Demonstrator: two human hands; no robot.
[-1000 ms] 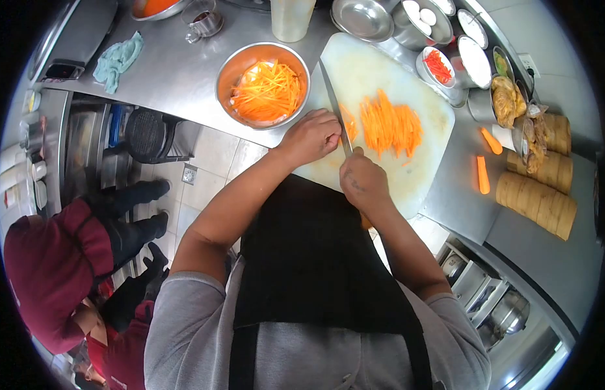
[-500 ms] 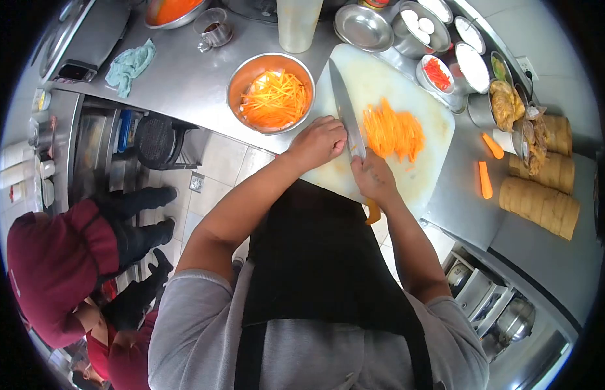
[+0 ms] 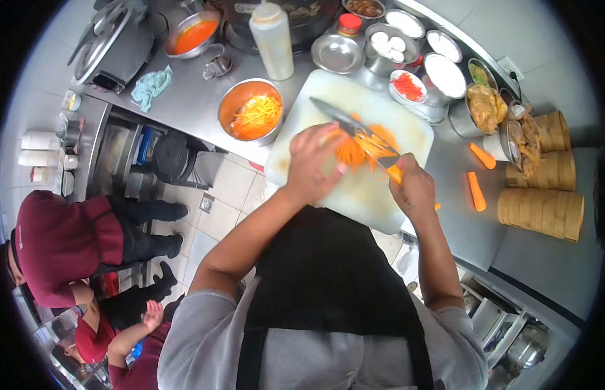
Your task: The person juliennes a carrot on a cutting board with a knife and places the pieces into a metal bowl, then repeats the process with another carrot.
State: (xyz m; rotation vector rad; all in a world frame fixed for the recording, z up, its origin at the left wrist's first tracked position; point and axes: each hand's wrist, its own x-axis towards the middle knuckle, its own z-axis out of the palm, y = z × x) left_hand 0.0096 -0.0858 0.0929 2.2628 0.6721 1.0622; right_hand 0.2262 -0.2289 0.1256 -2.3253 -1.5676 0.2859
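My right hand [image 3: 413,185] is closed round the orange handle of a large chef's knife [image 3: 335,112]. The blade slants up and left across a white cutting board [image 3: 302,140], partly covered by shredded carrot [image 3: 353,151]. Slightly blurred, my left hand [image 3: 313,162] has its fingers spread at the left side of the shreds, fingertips right against them. Left of the board stands a metal bowl [image 3: 225,116] with more carrot shreds inside.
Two carrot pieces [image 3: 476,192] lie right of the board, near bamboo steamers [image 3: 539,214]. Behind stand a squeeze bottle [image 3: 272,45], a bowl of eggs [image 3: 380,64] and a dish of red strips [image 3: 407,86]. People in maroon [image 3: 68,244] are at left.
The knife has moved from beside the shreds to across them, with my right hand shifting right. My left hand has opened and come down to the carrot. The view has shifted.
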